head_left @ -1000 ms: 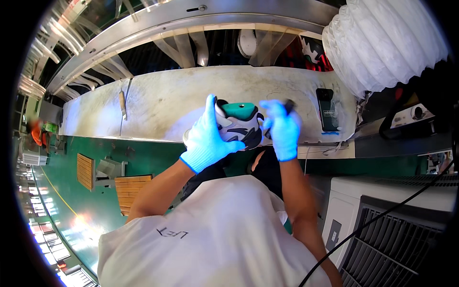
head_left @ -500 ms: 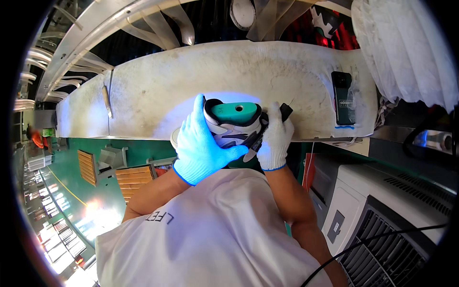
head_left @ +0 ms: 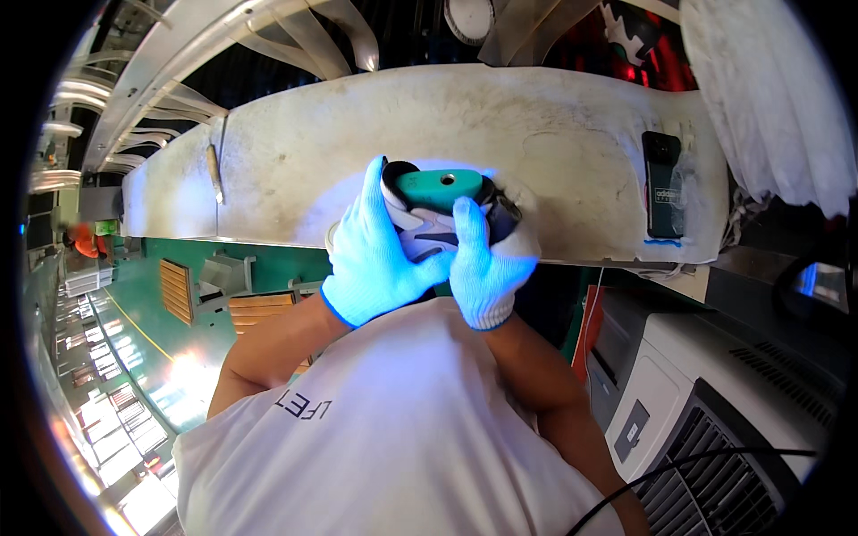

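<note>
A white, grey and black shoe (head_left: 425,221) is held in front of my chest at the bench's near edge. A green shoe last (head_left: 438,186) with a round hole fills its opening. My left hand (head_left: 374,255), in a knit glove lit blue, wraps the shoe's left side, thumb across the front. On the right side, my gloved right hand (head_left: 487,268) is closed, its thumb raised against the upper near the last. A dark object (head_left: 505,214) shows between that thumb and the fingers; its lower part is hidden, so its kind is unclear.
The worn, pale bench (head_left: 357,125) curves across. A wooden-handled tool (head_left: 214,172) lies on its left part, a phone (head_left: 662,183) at its right end. Clear flaps (head_left: 313,45) hang at the back. A white-and-grey machine (head_left: 661,375) stands at lower right, with a black cable (head_left: 715,456) nearby.
My right hand has moved left and turned, its thumb now on the upper. The long black tool with a pale tip seen in it earlier is now mostly covered.
</note>
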The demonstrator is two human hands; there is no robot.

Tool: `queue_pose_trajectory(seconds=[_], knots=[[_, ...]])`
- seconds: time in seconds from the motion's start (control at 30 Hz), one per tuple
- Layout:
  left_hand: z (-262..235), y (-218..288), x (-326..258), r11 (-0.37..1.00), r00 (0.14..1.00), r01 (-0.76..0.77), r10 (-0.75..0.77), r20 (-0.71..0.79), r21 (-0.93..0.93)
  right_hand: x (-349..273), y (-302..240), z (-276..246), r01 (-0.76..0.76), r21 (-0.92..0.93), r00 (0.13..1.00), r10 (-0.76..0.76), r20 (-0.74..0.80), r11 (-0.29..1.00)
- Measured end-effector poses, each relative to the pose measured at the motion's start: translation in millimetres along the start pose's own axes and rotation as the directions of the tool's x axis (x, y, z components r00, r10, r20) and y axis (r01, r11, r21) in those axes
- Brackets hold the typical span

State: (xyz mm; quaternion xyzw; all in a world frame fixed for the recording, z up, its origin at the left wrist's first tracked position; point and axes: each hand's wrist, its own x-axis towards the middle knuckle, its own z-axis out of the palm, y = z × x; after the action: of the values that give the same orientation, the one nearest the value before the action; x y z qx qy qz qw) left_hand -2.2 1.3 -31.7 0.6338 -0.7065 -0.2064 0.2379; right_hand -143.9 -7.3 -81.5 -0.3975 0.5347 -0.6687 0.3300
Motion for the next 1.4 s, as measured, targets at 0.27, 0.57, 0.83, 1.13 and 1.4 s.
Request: queue_pose_trajectory(seconds=[0.27,0.57,0.83,1.13,1.4], knots=[[-7.9,-0.8,12.3,0.989,0.995,0.081,-0.088,0.055,0.12,65.7,27.5,-60.9,-0.567,0.608,0.795,0.563,0.227,0.556],[-7.1,2.8,9.7,0.989,0.994,0.089,-0.096,0.059,0.114,71.2,45.7,-39.9,-0.749,0.491,0.628,0.715,0.308,0.446],[3.5,1.9,-5.9,0.994,1.0,0.011,-0.009,-0.02,0.108,62.6,32.8,-31.9,-0.666,0.097,0.742,0.644,0.187,0.739],[-26.7,9.4,53.8,0.977,0.952,0.149,-0.184,0.247,0.152,84.7,21.8,-11.4,-0.62,0.157,0.785,0.608,0.12,0.769],[-12.5,-3.0,29.7,0.995,0.994,0.003,-0.014,0.105,0.103,61.2,29.1,-23.4,-0.746,0.208,0.659,0.745,0.102,0.632]])
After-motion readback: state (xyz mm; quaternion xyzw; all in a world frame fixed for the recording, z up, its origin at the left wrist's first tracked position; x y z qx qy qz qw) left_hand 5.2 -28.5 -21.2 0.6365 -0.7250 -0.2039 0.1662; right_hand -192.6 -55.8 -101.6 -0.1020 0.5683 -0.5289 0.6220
